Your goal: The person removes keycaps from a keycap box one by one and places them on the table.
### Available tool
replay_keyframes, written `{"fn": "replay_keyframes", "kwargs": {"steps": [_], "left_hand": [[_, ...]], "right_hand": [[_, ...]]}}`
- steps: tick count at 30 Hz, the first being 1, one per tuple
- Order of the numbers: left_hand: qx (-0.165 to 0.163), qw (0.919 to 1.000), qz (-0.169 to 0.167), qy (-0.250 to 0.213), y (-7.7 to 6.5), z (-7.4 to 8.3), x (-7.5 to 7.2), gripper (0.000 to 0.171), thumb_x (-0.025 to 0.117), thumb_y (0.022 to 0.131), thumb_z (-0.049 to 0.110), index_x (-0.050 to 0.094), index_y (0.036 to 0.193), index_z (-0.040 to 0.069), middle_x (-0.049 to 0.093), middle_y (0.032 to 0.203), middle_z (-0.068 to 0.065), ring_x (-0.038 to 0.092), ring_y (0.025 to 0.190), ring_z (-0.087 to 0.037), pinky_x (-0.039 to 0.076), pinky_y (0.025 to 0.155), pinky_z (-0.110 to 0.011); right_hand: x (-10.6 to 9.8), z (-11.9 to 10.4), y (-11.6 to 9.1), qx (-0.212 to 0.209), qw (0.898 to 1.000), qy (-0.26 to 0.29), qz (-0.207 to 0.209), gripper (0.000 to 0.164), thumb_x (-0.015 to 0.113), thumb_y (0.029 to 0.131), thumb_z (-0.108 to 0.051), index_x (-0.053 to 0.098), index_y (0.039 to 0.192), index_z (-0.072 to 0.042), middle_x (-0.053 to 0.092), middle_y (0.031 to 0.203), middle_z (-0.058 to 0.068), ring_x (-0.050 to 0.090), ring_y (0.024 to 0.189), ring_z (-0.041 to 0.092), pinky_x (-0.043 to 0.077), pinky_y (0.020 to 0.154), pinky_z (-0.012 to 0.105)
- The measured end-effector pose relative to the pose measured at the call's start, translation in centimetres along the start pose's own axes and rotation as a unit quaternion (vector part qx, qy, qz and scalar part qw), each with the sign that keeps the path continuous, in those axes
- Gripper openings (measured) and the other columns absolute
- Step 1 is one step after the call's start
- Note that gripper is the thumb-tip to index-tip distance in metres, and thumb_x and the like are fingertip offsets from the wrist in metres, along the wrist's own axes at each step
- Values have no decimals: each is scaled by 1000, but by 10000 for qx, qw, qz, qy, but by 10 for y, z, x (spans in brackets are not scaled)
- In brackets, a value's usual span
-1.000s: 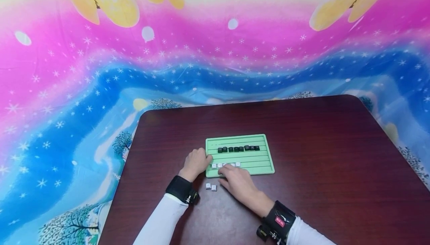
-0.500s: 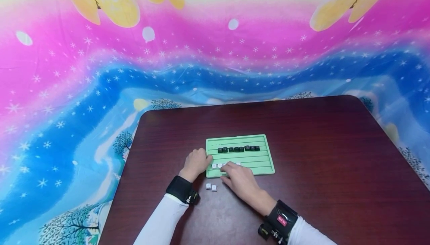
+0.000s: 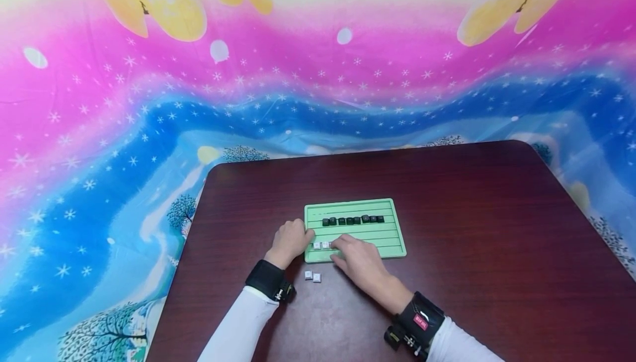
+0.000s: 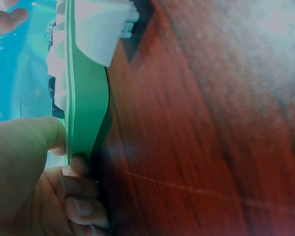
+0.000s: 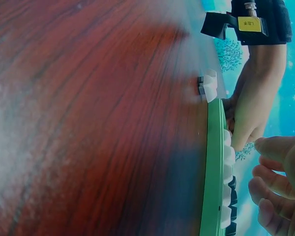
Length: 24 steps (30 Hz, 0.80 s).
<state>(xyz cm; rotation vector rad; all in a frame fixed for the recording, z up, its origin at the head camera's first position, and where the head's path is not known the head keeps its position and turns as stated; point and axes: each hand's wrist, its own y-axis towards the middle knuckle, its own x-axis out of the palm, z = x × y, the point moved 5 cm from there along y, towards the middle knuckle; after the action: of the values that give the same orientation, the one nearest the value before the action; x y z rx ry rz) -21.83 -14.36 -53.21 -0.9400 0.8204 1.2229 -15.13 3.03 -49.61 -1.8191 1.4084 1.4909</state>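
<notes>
My left hand [image 3: 290,240] holds the left end of a pale green ridged tray [image 3: 390,243]. In the left wrist view the thumb [image 4: 54,132] lies on its rim, with the other fingers curled against its side and underside. Over the front part of the tray hovers my right hand [image 3: 361,260], covering part of a row of white keycaps [image 3: 317,245]. The right wrist view shows its fingers [image 5: 273,179] loosely bent, apart from the white keycaps [image 5: 226,194], with nothing between them. Behind runs a row of black keycaps [image 3: 349,221].
Two loose white keycaps [image 3: 316,278] lie on the dark wooden table [image 3: 477,251], just in front of the tray's left corner. A printed cloth [image 3: 318,91] hangs behind the table's far edge. Each wrist wears a black camera strap [image 3: 419,323].
My right hand has shifted slightly to the right along the white keycap row. The left hand, the tray and the two loose keycaps stay in place.
</notes>
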Motion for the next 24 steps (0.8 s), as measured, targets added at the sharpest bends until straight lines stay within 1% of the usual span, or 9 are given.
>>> {"fn": "replay_keyframes", "kwargs": {"steps": [5, 12, 19, 24], "left_hand": [[10, 10000, 4, 56, 1, -1, 1, 39, 55, 93, 28, 38, 60, 16, 31, 57, 3, 36, 49, -17, 31, 49, -31], [-16, 10000, -8, 23, 1, -1, 2, 38, 55, 93, 27, 39, 61, 16, 32, 57, 3, 36, 49, -16, 30, 48, -30], [16, 10000, -12, -39, 1, -2, 2, 40, 56, 92, 25, 37, 58, 16, 28, 55, 4, 30, 47, -15, 26, 46, -29], [54, 10000, -5, -68, 0, 0, 0, 41, 56, 92, 24, 35, 58, 16, 26, 54, 5, 27, 47, -14, 25, 46, -29]], "right_hand": [[0, 3, 0, 55, 10000, 16, -16, 18, 79, 86, -27, 74, 102, -21, 72, 99, -8, 71, 82, 12, 52, 60, 29], [-3, 8, 1, 51, 10000, -56, 32, 18, 80, 85, -28, 74, 101, -20, 72, 97, -7, 71, 80, 12, 51, 58, 29], [-5, 14, 2, 117, 9999, 4, 86, 18, 80, 85, -26, 74, 100, -19, 72, 96, -6, 71, 81, 12, 52, 59, 30], [-6, 17, 3, 161, 9998, 7, 99, 18, 81, 85, -25, 74, 100, -19, 72, 96, -6, 70, 80, 10, 52, 58, 29]]}}
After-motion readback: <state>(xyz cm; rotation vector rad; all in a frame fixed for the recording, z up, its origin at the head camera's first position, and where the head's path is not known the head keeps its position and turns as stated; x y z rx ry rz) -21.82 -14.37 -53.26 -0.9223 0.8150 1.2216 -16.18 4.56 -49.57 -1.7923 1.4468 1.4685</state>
